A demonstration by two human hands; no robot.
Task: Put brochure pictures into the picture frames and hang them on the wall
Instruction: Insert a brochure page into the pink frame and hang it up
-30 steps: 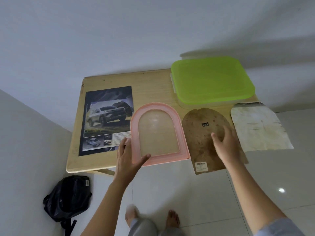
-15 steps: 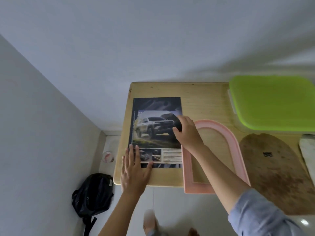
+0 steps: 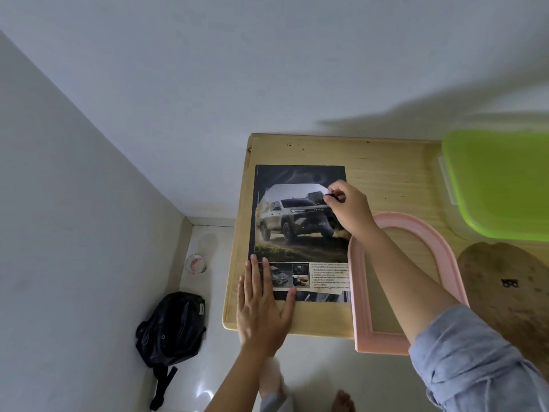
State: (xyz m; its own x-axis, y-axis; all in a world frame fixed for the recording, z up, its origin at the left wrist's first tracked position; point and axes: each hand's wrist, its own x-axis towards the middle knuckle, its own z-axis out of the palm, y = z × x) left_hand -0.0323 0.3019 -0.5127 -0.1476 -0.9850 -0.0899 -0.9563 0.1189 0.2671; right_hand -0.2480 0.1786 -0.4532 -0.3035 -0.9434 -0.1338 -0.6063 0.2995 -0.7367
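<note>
Head view checked: found brochure picture flat at left end of table, long axis running away from body, pressed at near-left corner by flat, spread left hand, pinched at upper-right edge by right hand. Noted pink frame just beside its right edge, under right forearm; judged rightward carry short, bare wood beyond far edge.

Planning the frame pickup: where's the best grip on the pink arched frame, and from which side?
Its straight bottom rail, from the near side. The pink arched frame lies flat on the table, but that rail overhangs the near edge, likely leaving room to pinch it from above and below.
</note>
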